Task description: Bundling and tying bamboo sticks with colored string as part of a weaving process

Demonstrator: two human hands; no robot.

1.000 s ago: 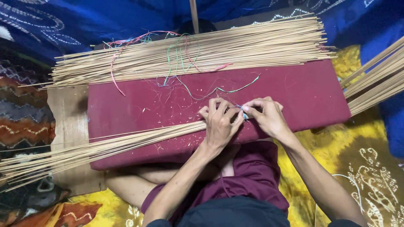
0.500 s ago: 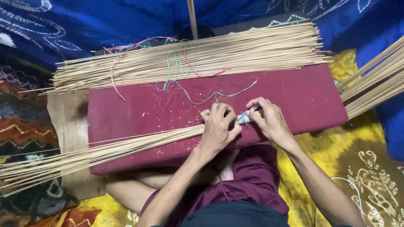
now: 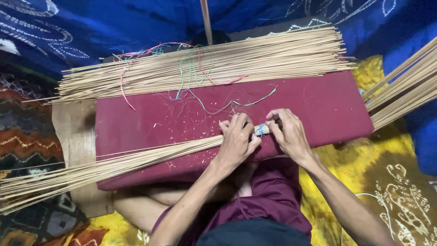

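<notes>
My left hand (image 3: 236,139) and my right hand (image 3: 289,134) both grip one end of a bundle of thin bamboo sticks (image 3: 114,164) that fans out toward the lower left. Between the two hands a blue thread (image 3: 261,130) is wrapped around the bundle's end. The bundle lies across a maroon cloth-covered board (image 3: 150,123) resting on my lap. My fingers cover most of the tied end.
A wide pile of loose sticks (image 3: 218,64) lies along the board's far edge, with red, green and blue threads (image 3: 191,73) tangled over it. More sticks (image 3: 400,91) jut in from the right. Blue and yellow patterned cloths surround the board.
Both hands stay on the bundle's end, with small finger movements around the blue thread. The view has drifted slightly; the sticks lie as before.
</notes>
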